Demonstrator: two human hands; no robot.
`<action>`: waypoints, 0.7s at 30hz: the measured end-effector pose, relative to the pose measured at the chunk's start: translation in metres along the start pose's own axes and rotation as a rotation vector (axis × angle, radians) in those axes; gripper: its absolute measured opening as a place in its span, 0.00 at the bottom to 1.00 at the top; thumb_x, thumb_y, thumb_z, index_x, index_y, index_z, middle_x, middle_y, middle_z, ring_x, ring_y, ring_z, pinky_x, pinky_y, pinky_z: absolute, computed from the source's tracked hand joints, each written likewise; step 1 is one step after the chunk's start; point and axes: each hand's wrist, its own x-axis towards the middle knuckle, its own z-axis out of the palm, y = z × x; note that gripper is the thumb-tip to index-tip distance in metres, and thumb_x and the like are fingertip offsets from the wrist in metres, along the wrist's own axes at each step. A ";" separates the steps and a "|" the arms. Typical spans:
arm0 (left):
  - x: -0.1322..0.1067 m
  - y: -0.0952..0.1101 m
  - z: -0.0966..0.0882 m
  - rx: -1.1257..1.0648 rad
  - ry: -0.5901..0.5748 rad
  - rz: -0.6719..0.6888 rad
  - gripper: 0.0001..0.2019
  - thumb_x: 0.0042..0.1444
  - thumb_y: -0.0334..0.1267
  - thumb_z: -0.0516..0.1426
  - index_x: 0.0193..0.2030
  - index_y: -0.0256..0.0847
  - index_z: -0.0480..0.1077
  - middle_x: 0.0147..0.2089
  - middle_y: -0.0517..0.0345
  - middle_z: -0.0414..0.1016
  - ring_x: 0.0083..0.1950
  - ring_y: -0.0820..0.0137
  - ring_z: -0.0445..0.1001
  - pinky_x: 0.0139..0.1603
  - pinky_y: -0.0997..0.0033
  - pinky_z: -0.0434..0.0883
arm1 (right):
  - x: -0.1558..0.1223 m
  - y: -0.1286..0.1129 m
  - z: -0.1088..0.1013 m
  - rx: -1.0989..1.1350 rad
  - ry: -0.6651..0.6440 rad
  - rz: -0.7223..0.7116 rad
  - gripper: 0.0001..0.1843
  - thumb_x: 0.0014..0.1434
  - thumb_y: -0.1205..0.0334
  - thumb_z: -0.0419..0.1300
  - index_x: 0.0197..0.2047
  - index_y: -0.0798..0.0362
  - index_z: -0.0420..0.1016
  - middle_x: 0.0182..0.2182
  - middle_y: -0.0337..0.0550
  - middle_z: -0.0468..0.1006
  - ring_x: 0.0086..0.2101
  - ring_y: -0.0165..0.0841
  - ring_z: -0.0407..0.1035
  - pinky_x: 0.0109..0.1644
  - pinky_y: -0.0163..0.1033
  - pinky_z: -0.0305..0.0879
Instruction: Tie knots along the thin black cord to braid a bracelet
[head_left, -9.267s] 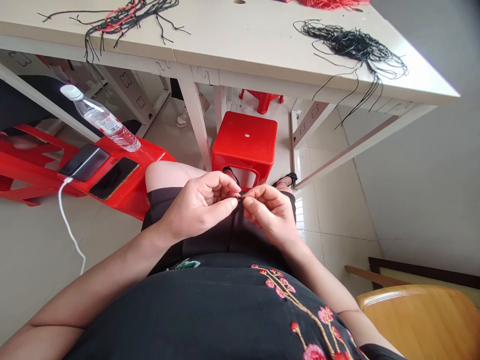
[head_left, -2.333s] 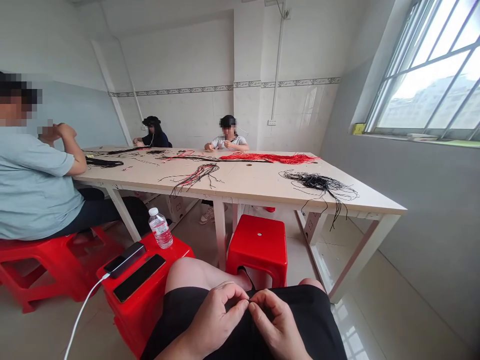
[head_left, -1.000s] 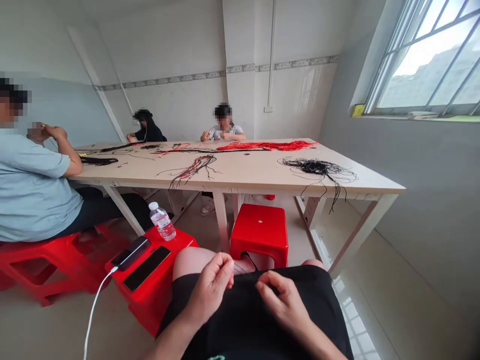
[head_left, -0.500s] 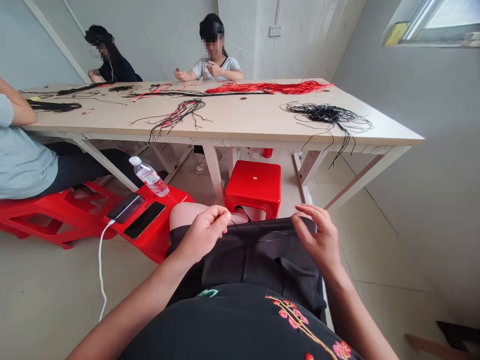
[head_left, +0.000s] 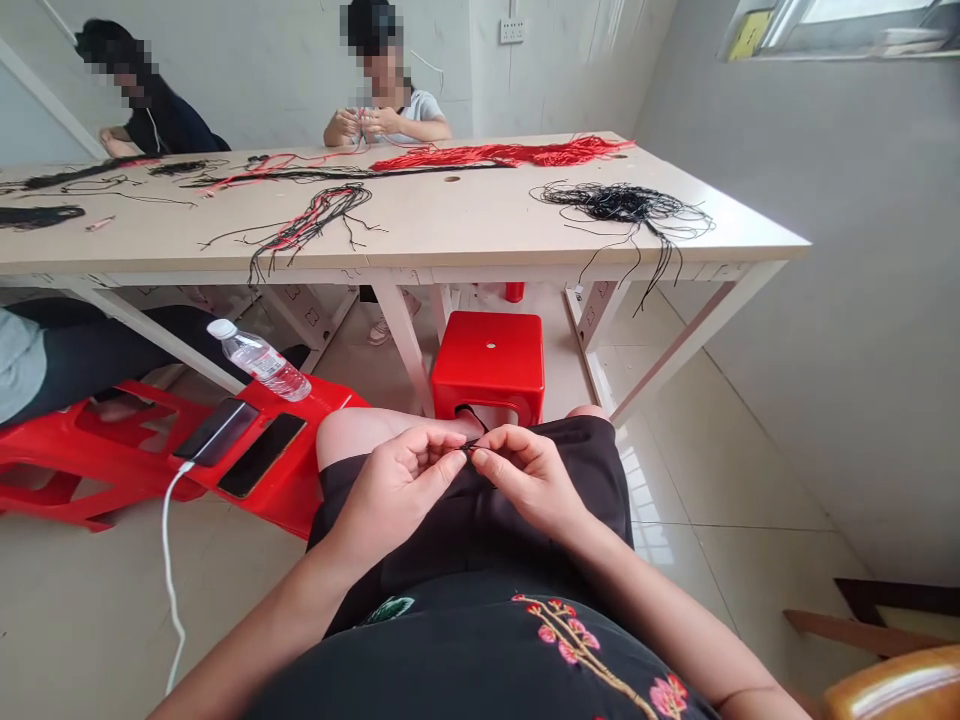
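Observation:
Above my lap, a thin black cord (head_left: 470, 447) runs between my fingertips, most of it hidden by them. My left hand (head_left: 409, 480) pinches it between thumb and forefinger. My right hand (head_left: 529, 475) pinches the same cord close by, and the fingertips of both hands almost meet. Beneath them lies the black cloth over my legs (head_left: 480, 535). On the table ahead are a bundle of black and red cords (head_left: 319, 220) and a tangled heap of black cord (head_left: 622, 203).
The long table (head_left: 465, 225) also bears a red cord bundle (head_left: 510, 153). A red stool (head_left: 489, 350) stands under its edge. Left of my knee, another red stool (head_left: 300, 490) carries a water bottle (head_left: 262, 362), a phone (head_left: 261, 455) and a cabled power bank (head_left: 215, 432). Several people sit around.
My right hand has moved left from the right side of my lap and closed on the cord beside my left hand. The view has shifted slightly right.

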 end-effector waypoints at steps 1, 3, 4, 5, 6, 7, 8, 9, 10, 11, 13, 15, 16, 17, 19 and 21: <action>-0.001 0.000 0.000 0.028 0.002 0.000 0.11 0.52 0.42 0.59 0.38 0.38 0.72 0.33 0.57 0.75 0.35 0.71 0.74 0.38 0.72 0.74 | 0.000 -0.001 0.001 0.002 0.002 0.008 0.16 0.49 0.49 0.63 0.27 0.54 0.70 0.22 0.36 0.70 0.23 0.25 0.61 0.27 0.32 0.60; -0.002 0.002 0.000 0.084 0.001 -0.001 0.10 0.53 0.43 0.58 0.36 0.38 0.73 0.30 0.58 0.75 0.32 0.72 0.74 0.36 0.74 0.74 | -0.001 -0.003 0.002 0.002 0.001 0.021 0.16 0.49 0.49 0.63 0.27 0.54 0.69 0.22 0.36 0.69 0.23 0.25 0.60 0.27 0.32 0.59; -0.003 0.003 0.000 0.109 -0.001 -0.002 0.10 0.53 0.43 0.58 0.35 0.38 0.72 0.29 0.58 0.74 0.31 0.72 0.73 0.35 0.74 0.73 | -0.001 -0.004 0.003 0.001 -0.001 0.027 0.16 0.49 0.49 0.63 0.26 0.54 0.69 0.22 0.35 0.68 0.23 0.24 0.59 0.27 0.31 0.59; -0.003 0.005 -0.001 0.130 -0.001 0.000 0.09 0.54 0.42 0.58 0.34 0.38 0.72 0.28 0.59 0.74 0.30 0.72 0.73 0.33 0.75 0.73 | -0.001 -0.004 0.003 0.000 -0.002 0.033 0.16 0.49 0.50 0.63 0.26 0.54 0.69 0.22 0.35 0.68 0.23 0.24 0.59 0.26 0.31 0.58; -0.003 0.006 -0.001 0.148 -0.001 0.002 0.09 0.54 0.42 0.57 0.33 0.38 0.72 0.28 0.59 0.74 0.30 0.73 0.73 0.32 0.76 0.72 | -0.001 -0.004 0.003 0.001 -0.002 0.040 0.16 0.49 0.50 0.63 0.26 0.54 0.69 0.21 0.35 0.67 0.23 0.24 0.58 0.26 0.31 0.58; -0.004 0.007 -0.001 0.164 -0.003 0.004 0.09 0.54 0.42 0.57 0.33 0.38 0.72 0.27 0.60 0.73 0.29 0.73 0.72 0.32 0.76 0.72 | -0.002 -0.004 0.004 0.006 -0.002 0.046 0.16 0.49 0.49 0.63 0.26 0.54 0.69 0.21 0.35 0.67 0.22 0.24 0.58 0.26 0.31 0.58; -0.004 0.007 -0.001 0.179 -0.007 0.005 0.10 0.54 0.43 0.57 0.33 0.38 0.72 0.27 0.60 0.73 0.29 0.74 0.72 0.31 0.77 0.71 | -0.002 -0.004 0.004 0.016 -0.004 0.051 0.16 0.49 0.49 0.63 0.25 0.54 0.68 0.21 0.34 0.67 0.22 0.23 0.58 0.25 0.31 0.57; -0.004 0.007 -0.001 0.188 -0.012 0.006 0.10 0.55 0.43 0.56 0.33 0.38 0.72 0.28 0.60 0.74 0.29 0.74 0.72 0.31 0.77 0.71 | -0.002 -0.004 0.004 0.029 -0.005 0.055 0.16 0.49 0.50 0.63 0.25 0.54 0.68 0.20 0.34 0.67 0.22 0.23 0.57 0.25 0.31 0.57; -0.003 0.007 -0.001 0.192 -0.018 0.007 0.10 0.55 0.43 0.56 0.33 0.38 0.72 0.28 0.60 0.74 0.29 0.74 0.72 0.31 0.77 0.70 | -0.002 -0.004 0.004 0.041 -0.007 0.059 0.16 0.49 0.50 0.63 0.25 0.54 0.68 0.20 0.34 0.67 0.21 0.22 0.57 0.25 0.30 0.58; -0.003 0.006 -0.001 0.193 -0.026 0.007 0.10 0.55 0.43 0.56 0.34 0.38 0.72 0.28 0.60 0.74 0.30 0.74 0.72 0.31 0.77 0.70 | -0.002 -0.004 0.003 0.051 -0.011 0.065 0.16 0.49 0.50 0.63 0.26 0.54 0.68 0.20 0.34 0.67 0.21 0.22 0.57 0.24 0.30 0.57; -0.002 0.005 -0.001 0.196 -0.036 0.014 0.09 0.55 0.42 0.56 0.35 0.38 0.72 0.30 0.60 0.75 0.31 0.73 0.72 0.32 0.77 0.70 | -0.003 -0.004 0.003 0.067 -0.020 0.085 0.15 0.50 0.50 0.63 0.28 0.54 0.69 0.20 0.33 0.68 0.20 0.22 0.58 0.23 0.29 0.57; -0.002 0.005 -0.001 0.206 -0.046 0.031 0.09 0.56 0.41 0.55 0.36 0.38 0.72 0.31 0.59 0.76 0.32 0.73 0.73 0.34 0.76 0.70 | -0.003 -0.004 0.003 0.083 -0.014 0.108 0.16 0.49 0.50 0.64 0.30 0.54 0.69 0.21 0.34 0.69 0.20 0.22 0.60 0.21 0.29 0.59; -0.002 0.005 -0.001 0.213 -0.049 0.044 0.08 0.56 0.40 0.54 0.36 0.38 0.72 0.32 0.59 0.76 0.32 0.72 0.73 0.34 0.76 0.70 | -0.004 -0.004 0.004 0.092 -0.008 0.116 0.16 0.48 0.50 0.64 0.31 0.54 0.69 0.21 0.35 0.70 0.20 0.23 0.62 0.21 0.30 0.60; -0.003 0.006 -0.001 0.223 -0.050 0.059 0.08 0.56 0.39 0.54 0.35 0.38 0.72 0.32 0.59 0.76 0.32 0.72 0.73 0.34 0.76 0.70 | -0.004 -0.004 0.004 0.100 -0.003 0.121 0.16 0.48 0.50 0.65 0.31 0.54 0.69 0.22 0.35 0.71 0.20 0.23 0.63 0.22 0.30 0.61; -0.003 0.007 0.000 0.254 -0.043 0.094 0.08 0.56 0.37 0.53 0.34 0.38 0.72 0.31 0.59 0.76 0.32 0.72 0.73 0.33 0.76 0.70 | -0.005 -0.004 0.004 0.105 -0.002 0.117 0.16 0.47 0.51 0.65 0.30 0.54 0.68 0.22 0.36 0.71 0.20 0.24 0.64 0.22 0.31 0.63; -0.004 0.009 0.001 0.299 -0.018 0.139 0.07 0.56 0.37 0.53 0.34 0.38 0.72 0.32 0.58 0.76 0.33 0.72 0.74 0.34 0.75 0.70 | -0.005 -0.004 0.005 0.093 -0.013 0.104 0.14 0.47 0.52 0.64 0.30 0.54 0.68 0.22 0.36 0.72 0.20 0.24 0.64 0.23 0.31 0.63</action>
